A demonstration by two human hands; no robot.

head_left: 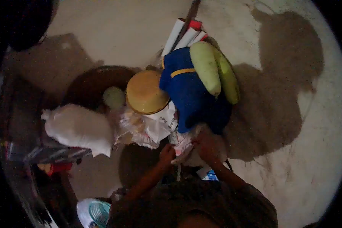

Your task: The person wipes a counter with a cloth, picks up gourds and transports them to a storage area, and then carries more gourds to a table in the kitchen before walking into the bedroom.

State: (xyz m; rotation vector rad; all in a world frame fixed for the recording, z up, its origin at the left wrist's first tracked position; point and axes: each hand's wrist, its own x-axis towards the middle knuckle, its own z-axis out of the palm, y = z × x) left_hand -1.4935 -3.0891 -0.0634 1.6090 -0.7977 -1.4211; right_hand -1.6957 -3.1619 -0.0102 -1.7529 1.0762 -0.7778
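plainly, the left hand [167, 153] and right hand [206, 147] have their fingers closed on 1 crumpled bag [183, 145], 1 at each side; it sits between them, just below the blue cloth [195, 99] bearing 2 gourds [205, 67]; the bag is probably light, soft, slippery and easily torn, so its gathered edges look the best hold.

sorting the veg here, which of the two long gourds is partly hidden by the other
The right-hand gourd, of a yellower green; the paler left-hand gourd overlaps its upper part and shows whole.
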